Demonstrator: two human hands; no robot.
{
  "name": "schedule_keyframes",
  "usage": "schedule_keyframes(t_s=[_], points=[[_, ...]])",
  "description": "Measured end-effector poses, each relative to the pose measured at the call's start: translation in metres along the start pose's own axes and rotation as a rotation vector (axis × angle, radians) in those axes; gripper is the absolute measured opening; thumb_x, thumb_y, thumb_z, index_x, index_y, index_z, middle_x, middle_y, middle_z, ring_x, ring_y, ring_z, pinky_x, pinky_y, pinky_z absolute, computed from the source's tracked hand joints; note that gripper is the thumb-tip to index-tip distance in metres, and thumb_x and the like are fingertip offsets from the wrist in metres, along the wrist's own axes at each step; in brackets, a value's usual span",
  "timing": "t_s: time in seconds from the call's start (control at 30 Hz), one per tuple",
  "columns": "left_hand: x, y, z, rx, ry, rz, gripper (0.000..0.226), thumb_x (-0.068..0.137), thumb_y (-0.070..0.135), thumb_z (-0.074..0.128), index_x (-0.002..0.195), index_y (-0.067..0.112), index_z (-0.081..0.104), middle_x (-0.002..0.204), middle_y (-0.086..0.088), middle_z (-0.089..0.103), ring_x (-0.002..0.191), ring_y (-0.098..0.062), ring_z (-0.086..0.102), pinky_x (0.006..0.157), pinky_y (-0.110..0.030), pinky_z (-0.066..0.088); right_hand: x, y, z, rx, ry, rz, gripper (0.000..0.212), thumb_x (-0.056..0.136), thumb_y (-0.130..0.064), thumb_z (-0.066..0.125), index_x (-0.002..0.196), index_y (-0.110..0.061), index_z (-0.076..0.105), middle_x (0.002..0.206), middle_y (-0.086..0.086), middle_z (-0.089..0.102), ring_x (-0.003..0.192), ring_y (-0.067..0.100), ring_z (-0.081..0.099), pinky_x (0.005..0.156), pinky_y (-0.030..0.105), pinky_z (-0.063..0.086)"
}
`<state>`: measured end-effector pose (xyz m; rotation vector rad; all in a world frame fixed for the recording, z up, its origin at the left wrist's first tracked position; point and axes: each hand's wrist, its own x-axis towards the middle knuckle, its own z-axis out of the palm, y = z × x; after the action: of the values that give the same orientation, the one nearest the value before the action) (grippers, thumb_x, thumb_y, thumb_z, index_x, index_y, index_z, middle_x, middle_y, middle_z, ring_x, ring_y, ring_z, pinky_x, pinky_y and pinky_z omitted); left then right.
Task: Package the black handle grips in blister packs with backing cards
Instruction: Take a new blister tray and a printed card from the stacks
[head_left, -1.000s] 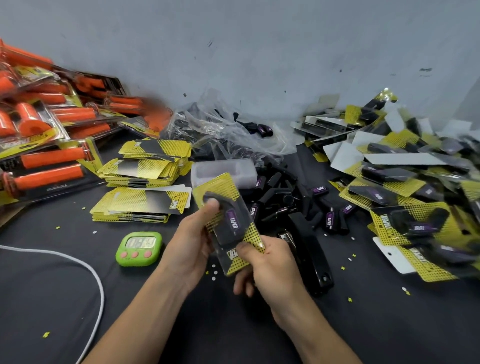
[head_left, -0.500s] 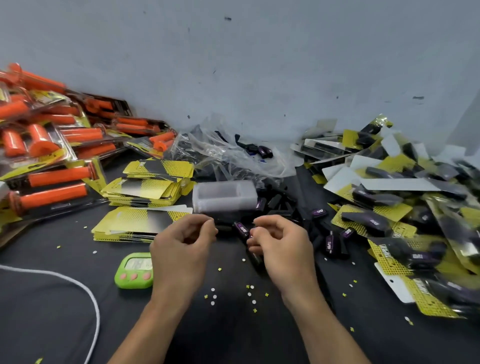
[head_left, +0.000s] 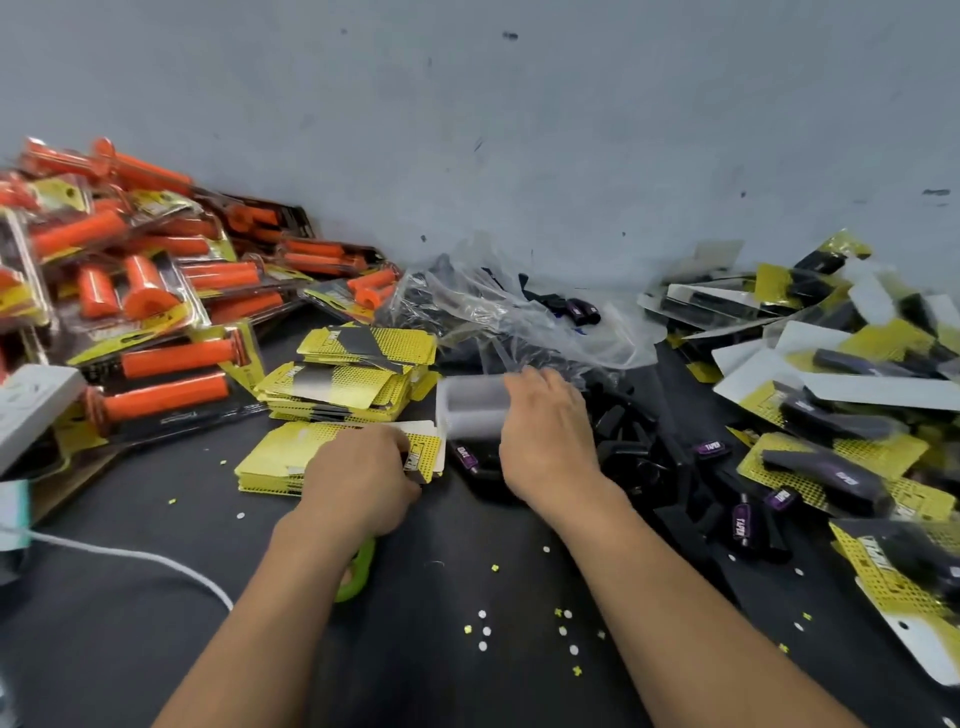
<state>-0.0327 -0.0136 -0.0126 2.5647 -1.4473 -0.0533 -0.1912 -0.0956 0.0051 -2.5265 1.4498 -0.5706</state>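
On the black work surface (head_left: 130, 639), against a grey wall (head_left: 519, 130), the biggest masses are two heaps; at the left a pile of packaged orange grips (head_left: 156, 291), at the right a spread of finished blister packs (head_left: 831, 457) holding black grips on yellow cards; between them lies a crumpled clear plastic bag (head_left: 498, 312), and in front of it a loose heap of black handle grips (head_left: 649, 457), some with purple labels; left of centre sit two stacks of yellow backing cards, the far stack (head_left: 353, 374) behind the near stack (head_left: 291, 452); a stack of clear blister shells (head_left: 470, 405) stands just beside the cards; the left hand (head_left: 363, 478) rests curled on the near stack, fingers pinched at a card's right edge, though whether it grips the card I cannot tell; the right hand (head_left: 545, 431) lies loosely open, fingers on the top of the blister shells, its hold hidden; a green timer (head_left: 358, 571) peeks out under the left wrist; a white cord (head_left: 130, 556) crosses the lower left; tiny punched paper dots (head_left: 483, 631) are scattered near the forearms.
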Motion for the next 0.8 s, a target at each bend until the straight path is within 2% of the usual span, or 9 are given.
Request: schedule_keyframes(t_s=[0.07, 0.1, 0.17, 0.27, 0.33, 0.47, 0.6, 0.7, 0.8], points=[[0.004, 0.001, -0.001, 0.053, 0.003, 0.015, 0.021, 0.086, 0.03, 0.074, 0.107, 0.03, 0.071, 0.097, 0.001, 0.068, 0.089, -0.027, 0.063, 0.061, -0.029, 0.039, 0.015, -0.004, -0.003, -0.03, -0.108, 0.032, 0.04, 0.091, -0.006, 0.058, 0.13, -0.014, 0.059, 0.132, 0.013, 0.062, 0.123, 0.033, 0.055, 0.095, 0.036, 0.044], [0.006, 0.0, -0.001, 0.072, 0.006, 0.027, 0.019, 0.086, 0.028, 0.073, 0.105, 0.03, 0.071, 0.097, 0.001, 0.069, 0.089, -0.027, 0.064, 0.058, -0.028, 0.038, 0.02, -0.004, -0.002, -0.057, -0.134, 0.04, 0.034, 0.092, -0.006, 0.058, 0.124, -0.014, 0.063, 0.124, 0.012, 0.065, 0.116, 0.033, 0.061, 0.084, 0.034, 0.044], [0.008, -0.003, -0.001, 0.092, -0.007, 0.062, 0.018, 0.087, 0.028, 0.072, 0.105, 0.029, 0.072, 0.096, 0.001, 0.07, 0.089, -0.026, 0.065, 0.055, -0.028, 0.037, 0.023, -0.004, 0.001, -0.136, -0.126, 0.027, 0.027, 0.09, -0.005, 0.059, 0.114, -0.015, 0.067, 0.115, 0.011, 0.069, 0.108, 0.032, 0.065, 0.076, 0.031, 0.041], [0.008, -0.011, -0.003, 0.059, -0.047, 0.114, 0.027, 0.093, 0.034, 0.067, 0.119, 0.034, 0.069, 0.113, 0.001, 0.07, 0.1, -0.026, 0.065, 0.064, -0.03, 0.041, 0.025, -0.004, 0.005, -0.175, -0.043, 0.019, 0.022, 0.088, -0.004, 0.06, 0.107, -0.012, 0.069, 0.107, 0.012, 0.072, 0.101, 0.033, 0.069, 0.072, 0.032, 0.041], [0.008, -0.015, -0.004, 0.034, -0.052, 0.135, 0.029, 0.095, 0.033, 0.063, 0.124, 0.036, 0.069, 0.116, 0.001, 0.07, 0.103, -0.027, 0.064, 0.067, -0.03, 0.043, 0.027, -0.004, 0.005, -0.156, 0.037, 0.035, 0.017, 0.085, -0.004, 0.064, 0.099, -0.012, 0.069, 0.1, 0.012, 0.073, 0.096, 0.034, 0.071, 0.07, 0.031, 0.04], [0.007, -0.015, -0.003, 0.025, -0.005, 0.152, 0.023, 0.1, 0.028, 0.053, 0.108, 0.03, 0.074, 0.099, 0.0, 0.071, 0.089, -0.028, 0.063, 0.063, -0.031, 0.045, 0.036, -0.002, -0.004, -0.085, 0.06, 0.064, 0.023, 0.078, -0.001, 0.069, 0.097, -0.015, 0.074, 0.097, 0.012, 0.073, 0.095, 0.035, 0.07, 0.075, 0.033, 0.049], [0.004, -0.01, 0.001, -0.015, 0.129, 0.035, 0.02, 0.096, 0.019, 0.055, 0.095, 0.026, 0.074, 0.077, 0.002, 0.063, 0.068, -0.027, 0.051, 0.055, -0.031, 0.033, 0.037, 0.002, -0.018, -0.01, 0.049, 0.053, 0.022, 0.083, -0.005, 0.066, 0.096, -0.019, 0.078, 0.097, 0.005, 0.076, 0.097, 0.028, 0.07, 0.083, 0.034, 0.057], [0.0, -0.004, 0.001, -0.069, 0.228, -0.056, 0.031, 0.09, 0.015, 0.061, 0.105, 0.038, 0.078, 0.075, 0.006, 0.057, 0.07, -0.024, 0.049, 0.061, -0.03, 0.035, 0.016, -0.001, -0.03, 0.176, 0.251, 0.035, 0.018, 0.092, -0.012, 0.064, 0.09, -0.021, 0.08, 0.086, -0.001, 0.077, 0.088, 0.025, 0.07, 0.082, 0.033, 0.053], [-0.004, -0.006, -0.009, -0.188, 0.311, -0.114, 0.014, 0.089, 0.027, 0.072, 0.087, 0.039, 0.079, 0.068, 0.01, 0.059, 0.068, -0.022, 0.054, 0.056, -0.028, 0.035, -0.034, -0.006, -0.026, 0.254, 0.459, -0.036, 0.008, 0.09, -0.021, 0.071, 0.09, -0.025, 0.078, 0.079, -0.003, 0.076, 0.075, 0.029, 0.063, 0.075, 0.035, 0.052]])
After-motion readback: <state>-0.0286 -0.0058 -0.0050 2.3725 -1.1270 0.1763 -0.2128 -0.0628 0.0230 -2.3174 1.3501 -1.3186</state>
